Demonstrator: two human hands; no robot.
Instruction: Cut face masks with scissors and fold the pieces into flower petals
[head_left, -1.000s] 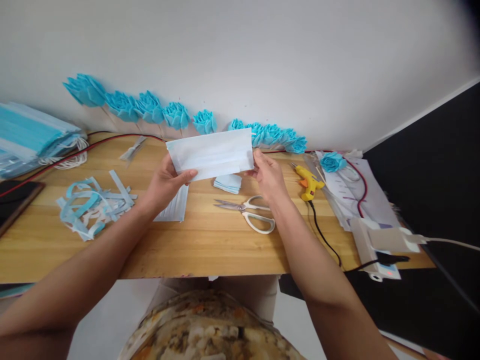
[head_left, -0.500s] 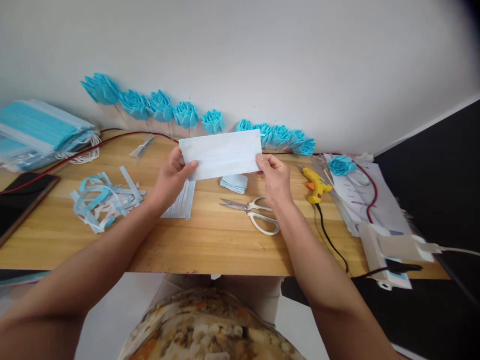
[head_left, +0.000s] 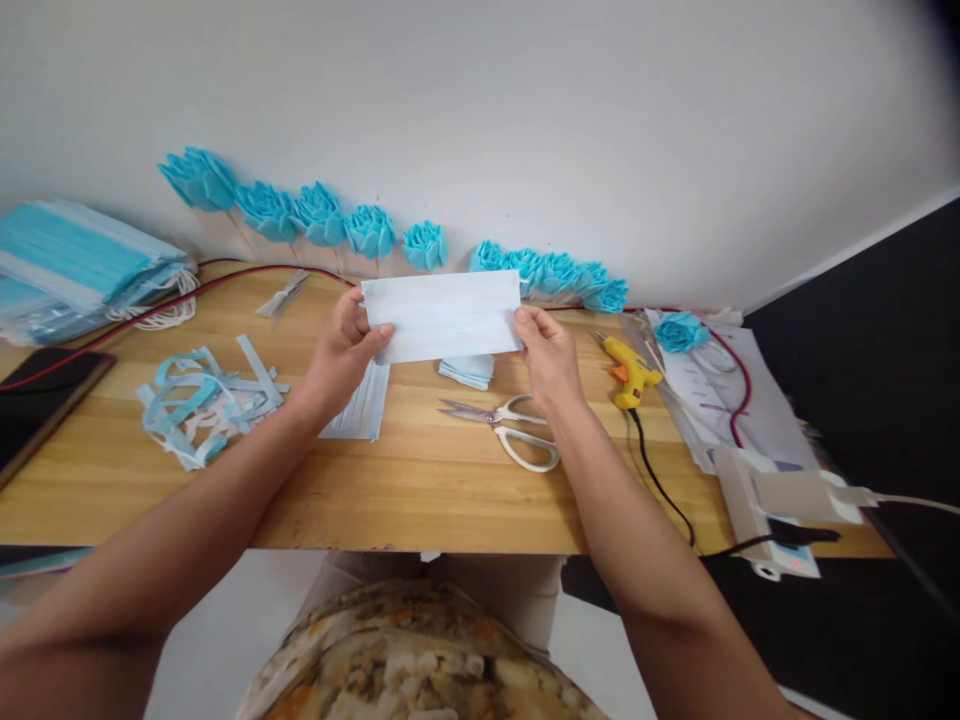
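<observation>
The left hand (head_left: 345,348) and right hand (head_left: 551,355) pinch opposite ends of a sheet (head_left: 446,315), apparently clear of the table (head_left: 435,500); scissors (head_left: 495,416) lie nearby.

Above the counter (head_left: 450,500), a mask sheet (head_left: 446,315) is hovering between the left fingers (head_left: 380,338) and right fingers (head_left: 527,326). Flowers (head_left: 371,232) are lining the wall (head_left: 525,120) behind. Left, strips (head_left: 229,385) are lying between a phone (head_left: 46,408) and another mask (head_left: 361,410). Cut pieces (head_left: 466,372) are sitting behind scissors (head_left: 493,416); right of these, a glue gun (head_left: 631,372) is resting beside papers (head_left: 739,385) bearing 1 flower (head_left: 681,332).
</observation>
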